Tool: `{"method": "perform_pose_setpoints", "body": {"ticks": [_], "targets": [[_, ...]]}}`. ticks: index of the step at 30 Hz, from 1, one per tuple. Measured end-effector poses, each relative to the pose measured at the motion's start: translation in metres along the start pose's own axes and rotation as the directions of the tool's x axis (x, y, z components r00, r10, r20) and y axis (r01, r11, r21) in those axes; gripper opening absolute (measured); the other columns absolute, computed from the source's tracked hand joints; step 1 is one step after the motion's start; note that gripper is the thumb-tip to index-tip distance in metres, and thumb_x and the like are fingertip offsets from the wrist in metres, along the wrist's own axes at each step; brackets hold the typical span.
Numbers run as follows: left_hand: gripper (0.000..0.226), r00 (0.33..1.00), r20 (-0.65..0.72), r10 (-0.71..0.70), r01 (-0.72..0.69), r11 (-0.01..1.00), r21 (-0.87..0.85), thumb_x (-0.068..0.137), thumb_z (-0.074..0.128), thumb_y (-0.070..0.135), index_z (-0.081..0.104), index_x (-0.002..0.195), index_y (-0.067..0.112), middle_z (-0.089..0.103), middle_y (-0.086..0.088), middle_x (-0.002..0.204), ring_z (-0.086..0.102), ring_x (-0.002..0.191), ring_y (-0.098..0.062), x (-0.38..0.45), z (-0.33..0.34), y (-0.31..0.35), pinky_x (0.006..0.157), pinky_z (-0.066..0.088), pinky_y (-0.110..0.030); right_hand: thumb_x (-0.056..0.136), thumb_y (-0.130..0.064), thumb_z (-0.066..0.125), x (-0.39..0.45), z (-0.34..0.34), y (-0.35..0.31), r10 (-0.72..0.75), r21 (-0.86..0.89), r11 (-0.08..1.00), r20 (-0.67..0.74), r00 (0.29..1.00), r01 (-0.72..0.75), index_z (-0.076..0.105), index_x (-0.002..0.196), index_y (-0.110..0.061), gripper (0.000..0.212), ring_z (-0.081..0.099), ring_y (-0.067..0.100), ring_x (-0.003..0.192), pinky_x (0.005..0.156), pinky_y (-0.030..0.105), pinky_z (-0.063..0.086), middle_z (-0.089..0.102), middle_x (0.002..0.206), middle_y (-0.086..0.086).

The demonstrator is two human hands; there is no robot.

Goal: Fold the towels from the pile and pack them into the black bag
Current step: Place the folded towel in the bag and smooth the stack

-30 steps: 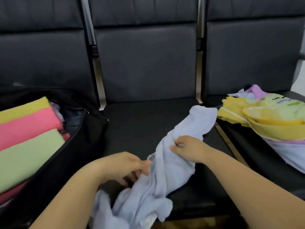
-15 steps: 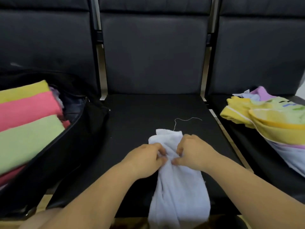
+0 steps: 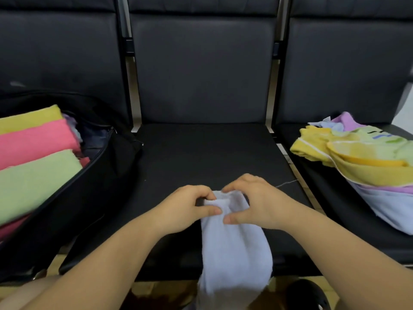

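Note:
A pale blue towel lies on the front of the middle black seat and hangs over its edge. My left hand and my right hand both pinch its top end, thumbs nearly touching. The open black bag sits on the left seat, holding folded yellow, pink and green towels. The pile of unfolded towels, yellow, green, lilac and pale blue, lies on the right seat.
Three black padded chairs in a row with upright backrests behind. A loose thread lies on the middle seat by my right hand. Brown floor shows below the seat edge.
The pale blue towel was dragged from the right onto the middle seat and gathered into a narrow strip. My hands came together at its top end and now pinch it side by side.

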State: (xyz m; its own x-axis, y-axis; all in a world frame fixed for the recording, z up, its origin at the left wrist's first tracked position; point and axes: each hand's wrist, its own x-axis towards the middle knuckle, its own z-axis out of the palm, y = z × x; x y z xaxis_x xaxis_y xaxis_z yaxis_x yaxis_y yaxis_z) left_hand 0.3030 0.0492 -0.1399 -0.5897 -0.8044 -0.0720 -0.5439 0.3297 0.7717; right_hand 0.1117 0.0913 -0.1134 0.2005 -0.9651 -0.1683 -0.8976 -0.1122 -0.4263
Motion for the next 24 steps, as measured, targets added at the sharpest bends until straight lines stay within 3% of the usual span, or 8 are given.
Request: {"method": "perform_pose_setpoints", "body": {"ticks": [3, 5, 8, 13, 15, 18, 20, 24], "targets": [[0.011, 1.000, -0.002, 0.025, -0.025, 0.996, -0.088, 0.083, 0.071, 0.025, 0.064, 0.075, 0.022, 0.059, 0.013, 0.066, 0.052, 0.062, 0.002, -0.013, -0.007, 0.011, 0.060, 0.041, -0.016, 0.075, -0.046, 0.076, -0.006, 0.002, -0.004, -0.068, 0.119, 0.991, 0.013, 0.998, 0.066, 0.065, 0.090, -0.020, 0.032, 0.053, 0.012, 0.093, 0.081, 0.031, 0.048, 0.058, 0.098, -0.007], [0.015, 0.999, -0.046, 0.011, -0.015, 0.996, -0.085, 0.082, 0.072, 0.026, 0.062, 0.071, 0.023, 0.057, 0.015, 0.061, 0.049, 0.058, 0.002, -0.022, -0.014, 0.015, 0.057, 0.038, -0.015, 0.074, -0.044, 0.076, -0.013, -0.003, -0.006, -0.062, 0.192, 0.980, 0.040, 0.997, 0.053, 0.063, 0.077, -0.013, 0.034, 0.052, 0.013, 0.069, 0.064, 0.029, 0.043, 0.054, 0.074, -0.003], [0.020, 0.995, -0.097, -0.022, 0.013, 0.996, -0.089, 0.079, 0.074, 0.031, 0.060, 0.068, 0.022, 0.058, 0.012, 0.060, 0.050, 0.057, 0.000, -0.035, -0.026, 0.018, 0.057, 0.039, -0.020, 0.073, -0.040, 0.078, -0.028, -0.016, -0.005, -0.071, 0.284, 0.958, 0.063, 0.995, 0.051, 0.056, 0.062, -0.013, 0.037, 0.043, 0.008, 0.055, 0.055, 0.024, 0.034, 0.044, 0.059, -0.004], [0.029, 0.997, -0.074, -0.037, 0.025, 0.989, -0.147, 0.064, 0.080, 0.051, 0.062, 0.066, 0.029, 0.056, 0.007, 0.059, 0.050, 0.057, -0.004, -0.066, -0.045, 0.020, 0.056, 0.038, -0.022, 0.072, -0.037, 0.079, -0.050, -0.033, 0.005, -0.067, 0.200, 0.976, -0.073, 0.995, 0.080, 0.063, 0.070, -0.015, 0.027, 0.047, 0.005, 0.057, 0.056, 0.024, 0.039, 0.056, 0.069, 0.005], [0.025, 0.994, -0.100, -0.035, 0.020, 0.990, -0.140, 0.066, 0.073, 0.051, 0.062, 0.067, 0.029, 0.056, 0.008, 0.059, 0.050, 0.057, -0.003, -0.076, -0.049, 0.019, 0.057, 0.038, -0.020, 0.075, -0.032, 0.077, -0.057, -0.036, 0.012, -0.030, 0.136, 0.990, -0.039, 0.999, 0.036, 0.066, 0.070, -0.019, 0.017, 0.046, 0.003, 0.055, 0.056, 0.023, 0.039, 0.057, 0.065, 0.000], [0.031, 0.991, -0.132, -0.007, -0.013, 0.989, -0.146, 0.063, 0.070, 0.056, 0.064, 0.071, 0.027, 0.060, 0.007, 0.064, 0.053, 0.061, -0.003, -0.088, -0.054, 0.018, 0.059, 0.042, -0.017, 0.078, -0.026, 0.075, -0.066, -0.036, 0.021, 0.017, 0.119, 0.993, 0.071, 0.997, -0.025, 0.066, 0.071, -0.010, 0.019, 0.044, 0.007, 0.056, 0.056, 0.027, 0.035, 0.051, 0.061, -0.001], [0.023, 0.991, -0.131, -0.009, -0.010, 0.990, -0.144, 0.071, 0.078, 0.048, 0.067, 0.073, 0.027, 0.067, 0.005, 0.074, 0.061, 0.069, -0.005, -0.094, -0.053, 0.019, 0.067, 0.047, -0.021, 0.077, -0.024, 0.077, -0.072, -0.035, 0.021, 0.003, 0.203, 0.979, 0.131, 0.991, -0.030, 0.062, 0.070, -0.007, 0.024, 0.045, 0.009, 0.058, 0.058, 0.028, 0.035, 0.050, 0.062, -0.002], [0.007, 0.992, -0.128, -0.009, -0.009, 0.991, -0.135, 0.081, 0.070, 0.031, 0.069, 0.075, 0.027, 0.071, 0.001, 0.082, 0.066, 0.076, -0.008, -0.104, -0.052, 0.018, 0.073, 0.050, -0.027, 0.076, -0.021, 0.078, -0.084, -0.036, 0.015, -0.022, 0.320, 0.947, 0.138, 0.990, -0.024, 0.053, 0.060, -0.016, 0.030, 0.047, 0.004, 0.056, 0.057, 0.022, 0.037, 0.047, 0.059, -0.009]]}}
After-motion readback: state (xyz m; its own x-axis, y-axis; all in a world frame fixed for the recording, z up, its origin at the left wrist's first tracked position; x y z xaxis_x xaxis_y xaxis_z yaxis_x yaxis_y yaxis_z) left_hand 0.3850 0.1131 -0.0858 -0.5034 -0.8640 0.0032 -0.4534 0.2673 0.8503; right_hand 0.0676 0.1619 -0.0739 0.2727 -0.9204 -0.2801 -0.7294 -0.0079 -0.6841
